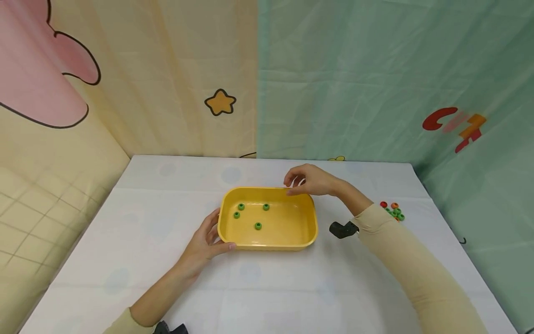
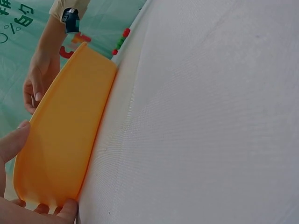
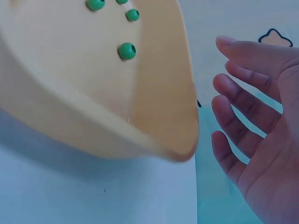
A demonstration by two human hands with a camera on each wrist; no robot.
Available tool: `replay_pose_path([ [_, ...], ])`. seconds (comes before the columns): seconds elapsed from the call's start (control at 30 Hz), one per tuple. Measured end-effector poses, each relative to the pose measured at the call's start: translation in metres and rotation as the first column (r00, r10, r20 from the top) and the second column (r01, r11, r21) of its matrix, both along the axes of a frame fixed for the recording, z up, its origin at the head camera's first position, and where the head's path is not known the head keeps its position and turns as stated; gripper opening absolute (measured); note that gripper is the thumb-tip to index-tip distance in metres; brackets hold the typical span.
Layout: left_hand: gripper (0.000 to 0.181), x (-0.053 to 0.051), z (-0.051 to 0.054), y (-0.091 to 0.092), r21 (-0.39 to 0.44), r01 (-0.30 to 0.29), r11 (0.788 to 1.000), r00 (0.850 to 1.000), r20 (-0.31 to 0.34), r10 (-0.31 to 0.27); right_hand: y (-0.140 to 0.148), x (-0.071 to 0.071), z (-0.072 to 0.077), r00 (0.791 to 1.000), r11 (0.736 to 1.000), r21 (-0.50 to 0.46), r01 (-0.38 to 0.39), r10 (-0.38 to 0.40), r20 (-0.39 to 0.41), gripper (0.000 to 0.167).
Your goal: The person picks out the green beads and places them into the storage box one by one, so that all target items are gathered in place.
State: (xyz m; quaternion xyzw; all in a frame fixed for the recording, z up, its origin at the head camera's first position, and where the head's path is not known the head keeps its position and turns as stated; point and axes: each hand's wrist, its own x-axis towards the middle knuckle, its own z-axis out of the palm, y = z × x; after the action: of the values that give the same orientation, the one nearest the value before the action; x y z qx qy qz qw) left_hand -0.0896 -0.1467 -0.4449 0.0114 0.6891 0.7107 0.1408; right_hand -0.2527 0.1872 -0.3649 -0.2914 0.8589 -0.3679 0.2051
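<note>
A yellow tray (image 1: 288,225) stands on the white-covered table, with several green beads (image 1: 258,226) lying apart on its floor. My left hand (image 1: 206,242) grips the tray's left end, thumb along the near rim and fingers around the side; the left wrist view shows fingertips (image 2: 70,210) against the tray's outer wall. Over the far right rim hovers my right hand (image 1: 314,180), its fingers loosely bent. In the right wrist view that hand (image 3: 266,107) holds nothing and appears apart from the tray wall.
More beads, red, orange and green (image 1: 394,213), lie in a loose group on the table (image 1: 350,278), right of the tray and partly behind my right sleeve. Curtains (image 1: 333,93) hang behind the table's far edge. A black device (image 1: 343,229) is at my right wrist.
</note>
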Motion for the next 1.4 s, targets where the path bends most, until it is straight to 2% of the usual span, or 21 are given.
replay_pose_path([
  [0.27,0.102,0.0,0.001,0.0,0.005,-0.002,1.0,1.0,0.001,0.002,0.031,0.006,0.007,0.999,0.999,0.013,0.048,-0.048,-0.006,0.025],
  [0.83,0.104,0.0,0.001,0.0,-0.001,-0.005,1.0,1.0,0.005,0.005,0.087,0.015,0.01,0.99,0.99,0.037,0.133,-0.13,-0.058,0.025],
  [1.07,0.104,0.0,0.001,0.0,0.004,0.012,1.0,1.0,-0.007,-0.012,0.109,0.018,0.007,0.977,0.977,0.053,0.208,-0.206,-0.047,0.029],
  [1.4,0.103,0.0,0.001,0.0,-0.003,0.005,1.0,1.0,-0.005,-0.005,0.136,0.023,0.004,0.955,0.95,0.1,0.296,-0.292,-0.059,0.036],
])
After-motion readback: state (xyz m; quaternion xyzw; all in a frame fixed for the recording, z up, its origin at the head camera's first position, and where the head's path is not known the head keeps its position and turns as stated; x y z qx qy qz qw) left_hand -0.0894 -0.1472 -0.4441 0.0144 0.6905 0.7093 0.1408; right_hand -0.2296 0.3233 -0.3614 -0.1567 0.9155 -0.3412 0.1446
